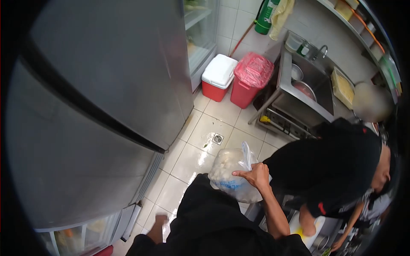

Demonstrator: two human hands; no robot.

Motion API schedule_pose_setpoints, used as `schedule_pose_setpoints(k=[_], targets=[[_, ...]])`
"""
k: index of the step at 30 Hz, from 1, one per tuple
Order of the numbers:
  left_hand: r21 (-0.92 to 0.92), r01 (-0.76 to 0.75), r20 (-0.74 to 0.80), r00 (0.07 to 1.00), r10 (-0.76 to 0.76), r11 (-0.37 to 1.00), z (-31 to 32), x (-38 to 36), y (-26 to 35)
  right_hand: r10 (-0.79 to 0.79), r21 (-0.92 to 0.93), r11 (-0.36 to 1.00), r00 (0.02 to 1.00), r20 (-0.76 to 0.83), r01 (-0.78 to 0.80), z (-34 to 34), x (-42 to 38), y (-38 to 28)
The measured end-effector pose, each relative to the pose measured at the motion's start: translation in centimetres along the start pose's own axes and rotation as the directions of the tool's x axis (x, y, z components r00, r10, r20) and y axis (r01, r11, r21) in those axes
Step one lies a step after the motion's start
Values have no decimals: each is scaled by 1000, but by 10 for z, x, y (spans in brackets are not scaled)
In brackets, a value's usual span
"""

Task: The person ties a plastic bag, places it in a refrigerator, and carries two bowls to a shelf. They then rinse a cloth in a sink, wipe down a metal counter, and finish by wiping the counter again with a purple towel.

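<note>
One bag (226,170), one cooler (220,74), one bin (245,89) (and seemingly two bowls (297,72) (304,90)).

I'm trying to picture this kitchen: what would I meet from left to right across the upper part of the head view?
Large grey metal cabinet → white-lidded red cooler → red bin → faucet → pale yellow food.

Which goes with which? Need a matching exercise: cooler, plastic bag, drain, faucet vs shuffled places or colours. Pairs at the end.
Things:
1. Cooler
2. Plastic bag
3. Drain
4. Faucet

Place or colour:
A. Set among the floor tiles
B. At the back of the sink
C. In the grip of the right hand
D. Red body, white lid

Pairs: 1-D, 2-C, 3-A, 4-B
</note>
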State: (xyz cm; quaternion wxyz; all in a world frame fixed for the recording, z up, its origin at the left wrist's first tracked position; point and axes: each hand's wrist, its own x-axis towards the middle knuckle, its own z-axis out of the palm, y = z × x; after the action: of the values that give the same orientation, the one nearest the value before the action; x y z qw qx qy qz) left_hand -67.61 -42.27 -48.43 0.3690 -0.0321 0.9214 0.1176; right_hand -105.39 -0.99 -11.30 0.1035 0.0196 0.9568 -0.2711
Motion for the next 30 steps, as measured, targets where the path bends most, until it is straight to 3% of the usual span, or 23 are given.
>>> schedule_pose_setpoints(k=[1,2,3,4,5,6,7,10,13,14,15,17,18,20,21,22,24,28,30], targets=[[22,26,-125,992,-23,999,-52,63,4,31,8,999,999,42,-32,-8,20,-6],[-295,179,-161,959,-233,939,-147,110,35,62,18,998,994,85,-64,-14,42,-8],[-574,50,-486,782,-390,817,-229,145,69,51,27,998,995,81,-54,-18,62,-10],[-627,-49,-512,778,-364,778,-328,160,106,66,84,994,993,93,-74,-22,84,-10],[-658,-250,-625,706,-331,710,-404,179,129,81,141,985,991,106,-95,-26,107,-11],[-595,-320,-716,627,-307,737,-497,164,174,68,153,985,993,100,-83,-27,131,-10],[-451,-465,-853,475,-215,762,-556,181,185,71,216,972,994,87,-89,-27,155,-8],[-246,-551,-968,91,-236,797,-730,157,266,54,381,920,994,99,-88,-36,224,-3],[-111,-430,-954,-206,-217,896,-842,180,301,-33,513,857,990,139,-43,-35,304,11],[-97,-400,-934,-279,-222,911,-867,189,308,-74,564,825,985,157,-28,-33,327,14],[-124,-393,-929,-277,-246,911,-891,202,298,-45,536,842,981,187,-64,-37,342,-6],[-239,-185,-862,-412,-296,953,-929,216,301,-115,458,889,979,171,24,-28,391,2],[-263,-150,-849,-434,-303,953,-942,217,302,-155,391,916,977,149,86,-33,412,-5],[-465,-42,-803,-400,-442,884,-952,219,301,-154,394,918,957,246,46,-47,454,-12],[-492,-12,-794,-404,-454,871,-949,222,299,-127,512,858,944,304,-50,-47,475,-6],[-436,-45,-794,-452,-407,899,-944,219,300,-111,614,777,929,353,-141,-46,498,0],[-386,-57,-780,-512,-359,921,-940,220,308,-125,558,824,928,351,-100,-32,542,15],[-476,-8,-772,-475,-422,879,-898,198,352,-127,596,784,895,427,-173,-38,583,1],[-448,-257,-687,-514,-513,856,-870,186,392,-171,595,788,872,459,-158,-23,603,5]])
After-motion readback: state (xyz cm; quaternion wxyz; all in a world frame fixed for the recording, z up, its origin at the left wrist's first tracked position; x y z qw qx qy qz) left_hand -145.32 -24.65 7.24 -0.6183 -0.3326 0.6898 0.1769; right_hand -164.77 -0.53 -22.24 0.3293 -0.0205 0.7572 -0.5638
